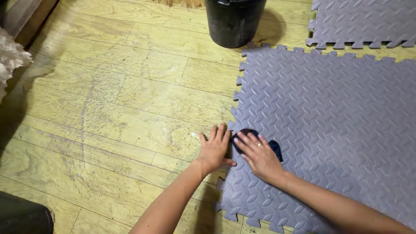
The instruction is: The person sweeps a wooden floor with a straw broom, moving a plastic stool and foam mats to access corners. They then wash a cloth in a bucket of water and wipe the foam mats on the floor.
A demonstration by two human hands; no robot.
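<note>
Nearest the camera, two bare forearms come up from the bottom edge and meet at the left border of a large grey foam mat (329, 130), a puzzle-edged tile with a raised diamond pattern that lies flat on the floor. The left hand (214, 149) lies flat with its fingers spread, palm down, resting across the seam where the mat's toothed edge meets the yellowish wood-plank floor (108, 108); it grips nothing. Just beside it, the right hand (259, 155) presses palm down on the mat, fingers spread and a ring on one finger, covering a small dark blue object (275, 149). Only the object's rounded left end and a dark part at the right of the hand show; what it is cannot be told. The two hands sit close together, the thumbs nearly touching.

At the lower left corner a dark shape (24, 216) sits on the floor. Farther off, at the left edge, a white fluffy thing (8, 56) pokes in. At the top stands a black bucket (234, 21), just beyond the mat's corner, and a second grey foam mat (364, 21) lies apart at the upper right
</note>
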